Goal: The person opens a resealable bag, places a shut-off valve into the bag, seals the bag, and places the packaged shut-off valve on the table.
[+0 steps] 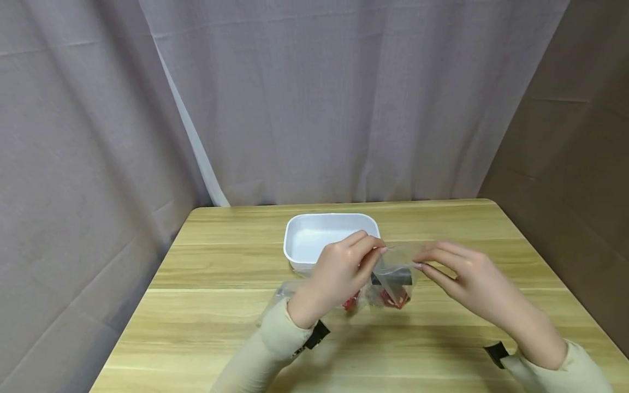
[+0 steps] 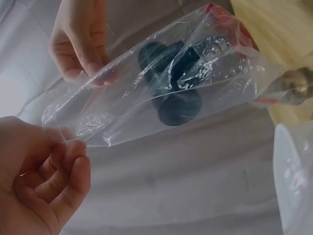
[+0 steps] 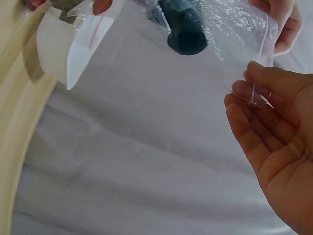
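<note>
My left hand (image 1: 339, 267) pinches one upper corner of a clear plastic zip bag (image 1: 402, 255). The opposite corner is held between the thumb and fingers of my right hand (image 1: 469, 281). Inside the bag shows a dark object with rounded ends (image 2: 180, 106), its kind blurred by the wrinkled plastic. Something red (image 1: 395, 298) shows at the bag's lower end. In the right wrist view the bag's mouth edge stretches between both hands, with the dark object (image 3: 188, 38) behind the film.
A white rectangular tub (image 1: 314, 234) stands behind the left hand on the wooden table (image 1: 206, 262). Another clear bag (image 1: 284, 292) lies partly under the left forearm, with a small red item (image 1: 351, 301) beside that wrist. Grey curtains (image 1: 314, 109) hang behind the table.
</note>
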The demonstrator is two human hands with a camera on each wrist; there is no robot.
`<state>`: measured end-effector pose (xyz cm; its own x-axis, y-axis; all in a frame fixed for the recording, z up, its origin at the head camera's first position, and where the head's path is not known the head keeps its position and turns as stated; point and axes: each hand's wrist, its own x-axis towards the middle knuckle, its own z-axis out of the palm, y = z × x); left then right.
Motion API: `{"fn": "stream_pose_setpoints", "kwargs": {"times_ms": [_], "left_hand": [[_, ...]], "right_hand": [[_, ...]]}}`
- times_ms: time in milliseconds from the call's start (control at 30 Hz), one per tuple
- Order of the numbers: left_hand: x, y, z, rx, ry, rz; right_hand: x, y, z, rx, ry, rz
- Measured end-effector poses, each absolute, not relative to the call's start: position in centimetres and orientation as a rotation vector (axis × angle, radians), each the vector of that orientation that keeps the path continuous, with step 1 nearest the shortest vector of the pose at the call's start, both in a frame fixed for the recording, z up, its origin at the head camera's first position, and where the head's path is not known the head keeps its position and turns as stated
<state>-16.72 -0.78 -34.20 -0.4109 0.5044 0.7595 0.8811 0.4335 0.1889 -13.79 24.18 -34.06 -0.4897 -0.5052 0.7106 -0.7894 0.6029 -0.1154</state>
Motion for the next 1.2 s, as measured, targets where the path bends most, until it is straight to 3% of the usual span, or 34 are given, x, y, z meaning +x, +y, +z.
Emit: {"fn": "stream_pose_setpoints", "kwargs": {"times_ms": [733, 1200], "left_hand": [[-16.5, 0.6, -40.5, -1.257, -2.239, -0.666], [-16.4, -0.2, -41.6, -1.317, -2.242, -0.563]], "right_hand": [[-12.6, 25.4, -41.1, 0.867, -2.331, 0.712], [-12.3, 25.2, -42.4, 0.801, -2.337, 0.727]]}}
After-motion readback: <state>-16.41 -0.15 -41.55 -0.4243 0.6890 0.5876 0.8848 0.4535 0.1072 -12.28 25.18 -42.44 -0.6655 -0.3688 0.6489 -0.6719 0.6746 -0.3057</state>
